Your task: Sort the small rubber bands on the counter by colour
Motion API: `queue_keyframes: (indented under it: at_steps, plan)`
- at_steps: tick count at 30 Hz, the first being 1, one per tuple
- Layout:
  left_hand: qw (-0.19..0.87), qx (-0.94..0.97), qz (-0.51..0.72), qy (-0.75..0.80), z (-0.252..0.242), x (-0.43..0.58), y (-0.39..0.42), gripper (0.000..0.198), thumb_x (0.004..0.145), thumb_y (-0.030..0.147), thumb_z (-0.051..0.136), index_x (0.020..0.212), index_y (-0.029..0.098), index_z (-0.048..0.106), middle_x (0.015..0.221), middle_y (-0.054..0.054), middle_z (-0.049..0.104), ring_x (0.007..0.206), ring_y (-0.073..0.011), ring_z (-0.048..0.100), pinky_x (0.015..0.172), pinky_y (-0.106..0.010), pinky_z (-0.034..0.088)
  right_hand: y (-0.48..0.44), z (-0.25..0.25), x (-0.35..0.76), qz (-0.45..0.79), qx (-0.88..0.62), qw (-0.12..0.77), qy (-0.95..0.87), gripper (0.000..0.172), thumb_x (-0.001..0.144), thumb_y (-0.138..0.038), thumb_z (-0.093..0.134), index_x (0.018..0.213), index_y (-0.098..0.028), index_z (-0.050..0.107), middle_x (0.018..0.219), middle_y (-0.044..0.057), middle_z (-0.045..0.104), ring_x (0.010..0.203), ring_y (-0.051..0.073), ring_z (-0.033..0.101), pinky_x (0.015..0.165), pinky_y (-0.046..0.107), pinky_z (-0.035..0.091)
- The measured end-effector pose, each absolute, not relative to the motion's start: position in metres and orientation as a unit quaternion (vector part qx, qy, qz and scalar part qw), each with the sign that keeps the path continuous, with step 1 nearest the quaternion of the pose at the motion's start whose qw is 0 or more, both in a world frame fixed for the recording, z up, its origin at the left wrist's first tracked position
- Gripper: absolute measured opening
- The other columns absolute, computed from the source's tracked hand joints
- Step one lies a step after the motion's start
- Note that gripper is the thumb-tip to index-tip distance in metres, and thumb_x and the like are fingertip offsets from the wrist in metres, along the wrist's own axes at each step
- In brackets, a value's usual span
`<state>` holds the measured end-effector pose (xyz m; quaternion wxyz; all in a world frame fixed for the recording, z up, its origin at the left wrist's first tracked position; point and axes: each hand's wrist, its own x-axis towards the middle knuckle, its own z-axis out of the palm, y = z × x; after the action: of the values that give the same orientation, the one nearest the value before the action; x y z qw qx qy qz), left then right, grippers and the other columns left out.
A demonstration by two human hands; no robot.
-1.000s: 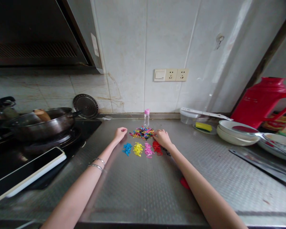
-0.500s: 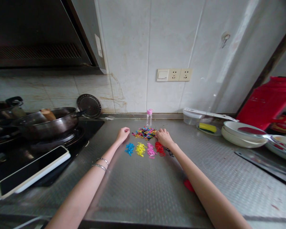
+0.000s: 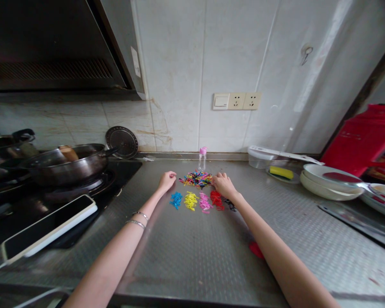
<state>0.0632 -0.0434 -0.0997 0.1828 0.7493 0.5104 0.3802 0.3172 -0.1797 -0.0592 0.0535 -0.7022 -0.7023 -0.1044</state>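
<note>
A mixed pile of small coloured bands lies on the metal counter. Nearer the camera sit separate piles: blue, yellow, pink, red and black. My left hand rests left of the mixed pile, fingers curled together; anything between them is too small to see. At the mixed pile's right edge, my right hand has its fingers bent down and pressed together, their tips partly hidden. Behind the pile stands a clear bottle with a pink top.
A stove with a pan and a phone are at the left. On the right are a plastic tub, a yellow sponge, bowls, a knife and a red thermos. A red object lies by my right forearm.
The whole view has shifted slightly, so things appear a little further right. My hands stay in nearly the same places beside the mixed pile.
</note>
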Motion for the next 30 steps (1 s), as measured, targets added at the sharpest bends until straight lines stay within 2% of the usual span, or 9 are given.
queue_keyframes:
  at_steps: [8,13,20,30]
  plan:
    - [0.188,0.749,0.379,0.509,-0.099,0.063,-0.043,0.026,0.068,0.012,0.049,0.088,0.013,0.065,0.083,-0.007,0.066,0.075,-0.0154,0.059,0.071,-0.026,0.045,-0.184,-0.039,0.332,-0.052,-0.682,0.083,-0.724,0.023,0.083,-0.023,0.042,0.098,-0.018,0.059,0.100,0.010,0.052,0.096,0.021,0.044,0.076,0.026,0.034]
    - [0.185,0.755,0.374,0.506,-0.099,0.064,-0.043,0.025,0.068,0.012,0.048,0.086,0.013,0.066,0.084,-0.007,0.067,0.076,-0.0159,0.059,0.072,-0.027,0.045,-0.195,-0.041,0.333,-0.017,-0.659,0.060,-0.750,0.019,0.081,-0.019,0.046,0.091,-0.018,0.062,0.097,0.009,0.055,0.094,0.019,0.047,0.077,0.024,0.034]
    - [0.173,0.762,0.376,0.498,-0.101,0.064,-0.042,0.026,0.068,0.012,0.047,0.086,0.013,0.066,0.085,-0.007,0.067,0.077,-0.0153,0.060,0.074,-0.026,0.046,-0.206,-0.046,0.335,0.024,-0.649,0.089,-0.755,0.023,0.077,-0.011,0.044,0.086,-0.016,0.065,0.094,0.009,0.060,0.090,0.016,0.053,0.076,0.020,0.035]
    - [0.183,0.767,0.365,0.496,-0.098,0.063,-0.045,0.025,0.068,0.012,0.048,0.083,0.014,0.067,0.083,-0.006,0.067,0.076,-0.0157,0.060,0.072,-0.026,0.046,-0.213,-0.050,0.352,-0.022,-0.662,0.181,-0.727,0.022,0.082,-0.024,0.043,0.089,-0.018,0.064,0.093,0.006,0.064,0.089,0.014,0.055,0.077,0.019,0.035]
